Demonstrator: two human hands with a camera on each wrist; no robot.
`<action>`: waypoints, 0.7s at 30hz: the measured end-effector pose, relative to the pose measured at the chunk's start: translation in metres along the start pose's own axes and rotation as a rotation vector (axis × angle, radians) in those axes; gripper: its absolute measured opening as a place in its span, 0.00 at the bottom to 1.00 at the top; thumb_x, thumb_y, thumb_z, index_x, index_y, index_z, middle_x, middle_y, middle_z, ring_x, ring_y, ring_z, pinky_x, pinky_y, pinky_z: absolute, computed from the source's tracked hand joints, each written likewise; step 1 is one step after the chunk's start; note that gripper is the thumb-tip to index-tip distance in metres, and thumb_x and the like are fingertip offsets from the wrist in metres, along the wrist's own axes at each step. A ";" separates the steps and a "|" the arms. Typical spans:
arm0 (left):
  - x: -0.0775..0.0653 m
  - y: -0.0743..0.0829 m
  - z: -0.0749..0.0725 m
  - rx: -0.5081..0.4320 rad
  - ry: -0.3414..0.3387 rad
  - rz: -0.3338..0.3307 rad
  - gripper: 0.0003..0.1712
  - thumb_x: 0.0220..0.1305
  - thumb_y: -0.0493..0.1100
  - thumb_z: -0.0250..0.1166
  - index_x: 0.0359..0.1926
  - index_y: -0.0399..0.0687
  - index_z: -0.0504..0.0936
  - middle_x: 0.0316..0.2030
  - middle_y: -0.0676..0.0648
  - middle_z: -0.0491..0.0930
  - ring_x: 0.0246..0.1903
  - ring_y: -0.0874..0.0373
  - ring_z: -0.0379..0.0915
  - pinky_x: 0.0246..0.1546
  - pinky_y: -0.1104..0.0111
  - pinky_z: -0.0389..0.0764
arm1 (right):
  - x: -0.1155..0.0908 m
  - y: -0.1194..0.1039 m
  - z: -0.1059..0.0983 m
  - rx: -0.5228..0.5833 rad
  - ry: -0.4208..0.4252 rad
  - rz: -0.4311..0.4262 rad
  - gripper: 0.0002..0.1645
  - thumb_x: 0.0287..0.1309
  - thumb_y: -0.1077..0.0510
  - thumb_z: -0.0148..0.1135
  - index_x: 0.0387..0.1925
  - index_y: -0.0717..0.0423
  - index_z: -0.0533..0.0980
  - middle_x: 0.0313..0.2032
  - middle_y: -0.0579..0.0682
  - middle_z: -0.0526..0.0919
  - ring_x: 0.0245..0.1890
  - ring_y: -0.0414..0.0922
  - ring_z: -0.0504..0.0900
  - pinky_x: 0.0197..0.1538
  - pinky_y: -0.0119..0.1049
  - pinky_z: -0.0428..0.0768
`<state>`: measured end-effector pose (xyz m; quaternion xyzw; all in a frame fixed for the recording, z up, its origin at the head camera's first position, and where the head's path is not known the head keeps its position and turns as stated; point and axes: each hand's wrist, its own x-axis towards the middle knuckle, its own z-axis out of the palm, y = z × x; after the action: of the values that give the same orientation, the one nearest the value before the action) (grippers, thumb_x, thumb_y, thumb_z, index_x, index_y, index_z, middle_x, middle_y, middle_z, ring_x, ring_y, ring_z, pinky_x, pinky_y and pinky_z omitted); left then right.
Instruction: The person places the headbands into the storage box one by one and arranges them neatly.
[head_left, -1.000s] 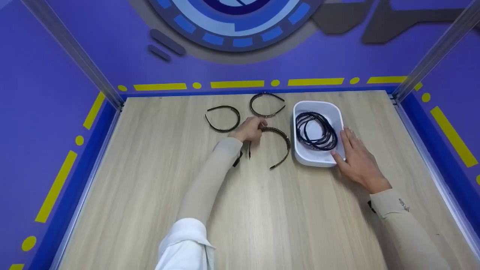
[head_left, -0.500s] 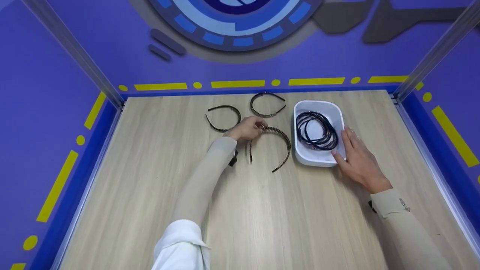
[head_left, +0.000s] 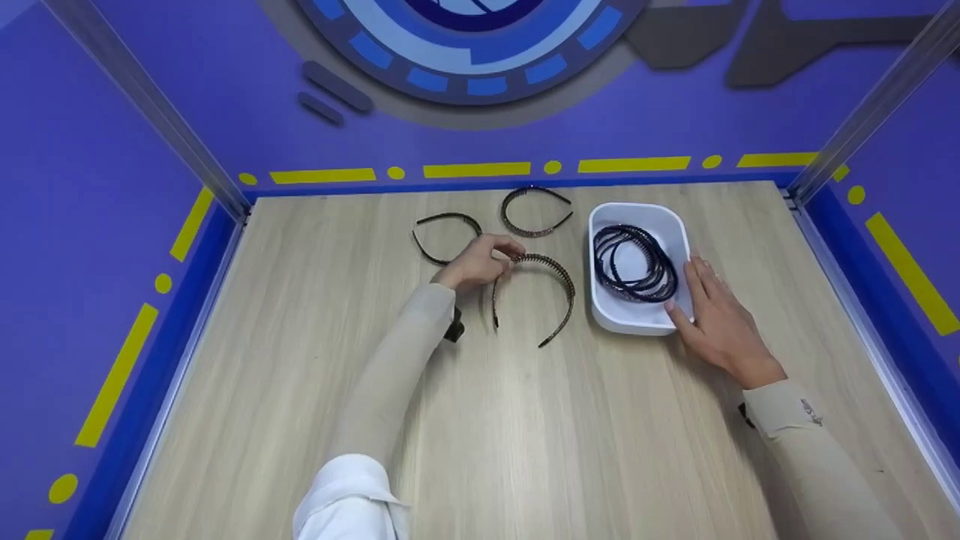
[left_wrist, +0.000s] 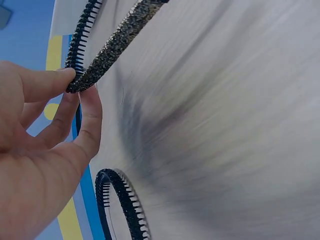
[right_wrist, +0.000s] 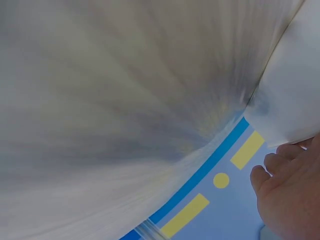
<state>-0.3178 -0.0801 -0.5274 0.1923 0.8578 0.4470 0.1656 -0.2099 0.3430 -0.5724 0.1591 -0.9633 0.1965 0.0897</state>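
Note:
In the head view my left hand pinches a glittery toothed headband by its curved band, between thumb and fingertips. The left wrist view shows this sparkly headband held off the table, its shadow falling below. A second headband lies just beyond my left hand, partly covered by it. Another one lies farther back. My right hand holds the right wall of a white box, thumb over the rim and fingers along the outside. Several dark headbands lie stacked in the box.
A light wooden table bears everything. Blue-purple panels with yellow marks stand around its back and sides. A metal post rises at the back left corner.
My left hand has drawn back leftward and slightly nearer, and the pinched headband has shifted with it. My right hand, the box and the other headbands have stayed put.

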 end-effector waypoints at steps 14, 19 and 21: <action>-0.016 -0.003 -0.003 -0.079 0.123 0.011 0.23 0.72 0.29 0.57 0.64 0.39 0.82 0.61 0.40 0.83 0.62 0.44 0.80 0.61 0.58 0.83 | 0.000 0.000 0.000 -0.007 -0.035 0.025 0.51 0.79 0.37 0.50 0.85 0.64 0.46 0.84 0.66 0.47 0.84 0.65 0.48 0.83 0.63 0.53; -0.018 -0.001 -0.004 -0.053 0.169 0.063 0.21 0.73 0.29 0.57 0.62 0.40 0.83 0.60 0.41 0.83 0.63 0.48 0.79 0.64 0.61 0.81 | -0.001 0.001 0.001 -0.004 -0.044 0.035 0.51 0.80 0.36 0.48 0.85 0.63 0.46 0.85 0.65 0.47 0.85 0.64 0.47 0.84 0.61 0.51; -0.019 0.000 -0.004 -0.049 0.181 0.079 0.20 0.74 0.29 0.57 0.62 0.41 0.83 0.60 0.41 0.83 0.63 0.49 0.79 0.65 0.62 0.81 | -0.001 0.001 0.001 0.002 -0.035 0.031 0.51 0.80 0.37 0.49 0.85 0.64 0.46 0.85 0.66 0.47 0.85 0.65 0.48 0.84 0.63 0.52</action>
<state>-0.3033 -0.0916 -0.5237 0.1806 0.8499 0.4894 0.0743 -0.2094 0.3439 -0.5737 0.1475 -0.9670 0.1959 0.0695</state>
